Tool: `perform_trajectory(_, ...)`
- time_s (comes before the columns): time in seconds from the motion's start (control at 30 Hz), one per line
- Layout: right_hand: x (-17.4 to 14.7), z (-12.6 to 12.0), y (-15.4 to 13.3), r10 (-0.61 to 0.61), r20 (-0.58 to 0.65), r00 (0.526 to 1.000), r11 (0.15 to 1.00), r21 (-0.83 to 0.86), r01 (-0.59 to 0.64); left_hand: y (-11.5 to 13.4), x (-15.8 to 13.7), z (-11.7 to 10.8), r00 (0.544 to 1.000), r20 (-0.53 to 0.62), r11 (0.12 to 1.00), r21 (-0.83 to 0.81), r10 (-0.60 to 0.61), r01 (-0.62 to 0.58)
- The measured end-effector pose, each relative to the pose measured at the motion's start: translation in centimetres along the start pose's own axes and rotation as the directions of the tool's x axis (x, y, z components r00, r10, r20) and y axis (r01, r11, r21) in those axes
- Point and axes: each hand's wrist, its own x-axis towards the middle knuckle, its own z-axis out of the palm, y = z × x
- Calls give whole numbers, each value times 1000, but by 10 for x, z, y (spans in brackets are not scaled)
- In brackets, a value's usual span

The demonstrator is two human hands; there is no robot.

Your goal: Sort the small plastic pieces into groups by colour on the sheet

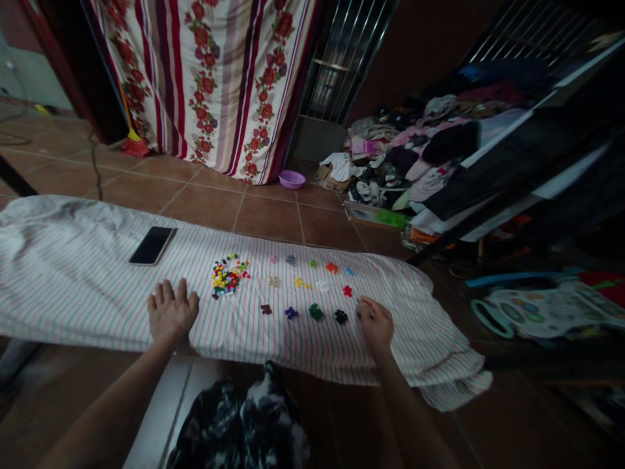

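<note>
My left hand (172, 311) lies flat on the striped cloth (215, 331), fingers spread, holding nothing. Ahead of it to the right is a mixed heap of small coloured pieces (227, 279), too small to name. My right hand (377, 326) is closed in a pinch at the right of the sorted clusters; what its fingertips hold, if anything, I cannot make out. Nearest to it are a black cluster (340, 316) and a red cluster (347, 290). Farther left sit a dark green cluster (316, 312), a dark blue cluster (291, 313) and a brown cluster (265, 309).
A phone (153, 245) lies on the cloth at the left. Yellow pieces (301, 283) and orange pieces (332, 268) form groups behind the front row. Beyond are a purple basin (291, 180), a floral curtain (205, 85) and a clothes pile (405, 150).
</note>
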Motion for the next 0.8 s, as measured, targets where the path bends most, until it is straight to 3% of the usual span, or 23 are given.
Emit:
perform_trajectory(0.17,8,25,-53,-36,86,996,996,85,29,0,1,0,1000,13,1000,0,7,-7)
perform_trajectory(0.33,4,63,-110,-174,232,957,960,256,113,1,1,0,1000,10,999,46,15,-15)
perform_trajectory(0.53,-9,107,-169,-346,381,857,891,420,173,1,1,-1,999,-9,997,68,33,-32)
perform_trajectory(0.8,-17,148,-225,-456,555,695,877,414,245,-1,2,6,999,-36,998,51,37,-36)
